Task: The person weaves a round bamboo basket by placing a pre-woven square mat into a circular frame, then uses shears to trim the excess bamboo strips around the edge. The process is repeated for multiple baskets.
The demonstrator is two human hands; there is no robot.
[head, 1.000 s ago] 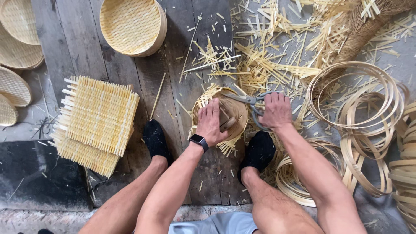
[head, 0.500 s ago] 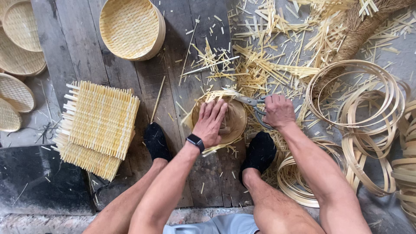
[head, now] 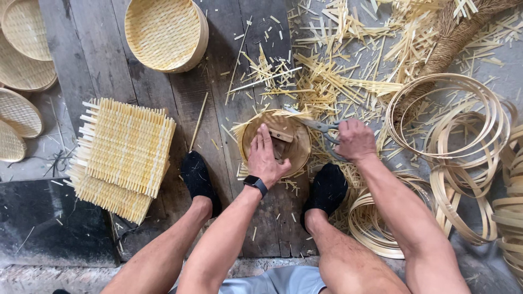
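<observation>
L hand presses flat, open, on basket; R hand grips scissors. Trim flush w/ rim, basket pinned.

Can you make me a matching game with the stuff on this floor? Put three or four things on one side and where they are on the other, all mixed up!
Things:
1. Stack of square woven bamboo mats
2. Grey metal scissors
3. Round finished woven bamboo basket
4. Pale bamboo hoops

Places:
A. top, above the mats
B. in the right hand
C. right side of the floor
D. left of the person's feet

Pairs: 1-D, 2-B, 3-A, 4-C
</observation>
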